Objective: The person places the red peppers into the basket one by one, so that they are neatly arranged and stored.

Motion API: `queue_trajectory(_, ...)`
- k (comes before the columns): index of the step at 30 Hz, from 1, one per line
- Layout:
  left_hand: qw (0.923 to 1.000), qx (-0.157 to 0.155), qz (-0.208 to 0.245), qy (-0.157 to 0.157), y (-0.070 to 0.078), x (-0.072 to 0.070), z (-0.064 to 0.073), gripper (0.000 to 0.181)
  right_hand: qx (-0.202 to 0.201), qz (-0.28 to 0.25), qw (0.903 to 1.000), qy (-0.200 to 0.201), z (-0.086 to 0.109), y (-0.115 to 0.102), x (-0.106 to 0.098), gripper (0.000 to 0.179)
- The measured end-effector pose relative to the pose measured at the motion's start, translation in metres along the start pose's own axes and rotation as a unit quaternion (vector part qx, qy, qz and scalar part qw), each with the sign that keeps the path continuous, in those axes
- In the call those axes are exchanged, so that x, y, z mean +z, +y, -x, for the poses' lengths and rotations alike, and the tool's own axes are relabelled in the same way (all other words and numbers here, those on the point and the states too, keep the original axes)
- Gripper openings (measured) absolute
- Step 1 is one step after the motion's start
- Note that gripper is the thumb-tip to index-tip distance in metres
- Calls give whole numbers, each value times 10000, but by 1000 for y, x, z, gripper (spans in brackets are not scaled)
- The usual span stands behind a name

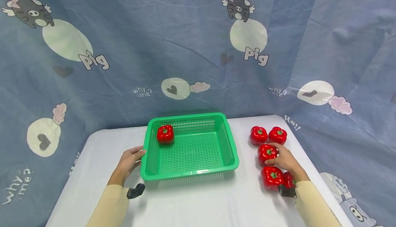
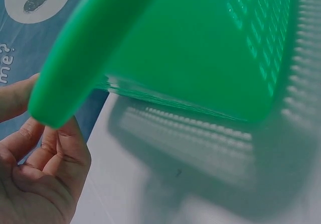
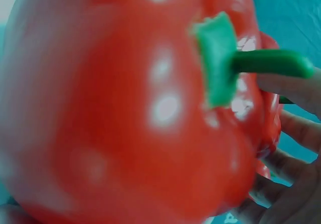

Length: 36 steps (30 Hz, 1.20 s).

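A green plastic basket (image 1: 191, 174) stands on the table with one red bell pepper (image 1: 165, 134) in its back left corner. At the basket's left rim is my left hand (image 1: 128, 160), its fingers and thumb gripping the edge (image 2: 70, 73). To the right of the basket, my right hand (image 1: 285, 158) curls round a red bell pepper (image 1: 266, 153) in the middle of a group. Another bell pepper (image 3: 125, 108) fills most of the right wrist view and partly hides the held one and the fingers (image 3: 288, 163).
Two red bell peppers, one at left (image 1: 258, 136) and one at right (image 1: 277, 136), sit behind the held one. Nearer lie a large pepper (image 1: 271, 177) and one partly covered by the right wrist (image 1: 289, 179). A patterned blue curtain (image 1: 198, 48) hangs behind the white table (image 1: 191, 203).
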<state>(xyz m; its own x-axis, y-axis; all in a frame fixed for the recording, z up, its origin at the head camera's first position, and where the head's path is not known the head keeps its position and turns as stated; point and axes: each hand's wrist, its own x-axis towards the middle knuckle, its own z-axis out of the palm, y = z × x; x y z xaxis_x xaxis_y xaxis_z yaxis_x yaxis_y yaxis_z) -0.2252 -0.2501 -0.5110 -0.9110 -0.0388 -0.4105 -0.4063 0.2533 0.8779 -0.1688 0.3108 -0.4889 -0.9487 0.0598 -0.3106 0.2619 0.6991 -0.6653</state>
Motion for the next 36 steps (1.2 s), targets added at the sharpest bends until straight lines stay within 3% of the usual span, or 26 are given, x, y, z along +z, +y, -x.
queue_trajectory(15,10000,38,21,20,5,-1,4,52,-581,27,9982,124,5,-26,-12,90)
queue_trajectory(28,10000,31,89,-12,5,1,1,53,-1110,-5,9935,255,-1,-51,-24,87)
queue_trajectory(36,9999,-108,108,-4,3,-1,2,54,-1200,18,9924,276,-13,-66,-21,85)
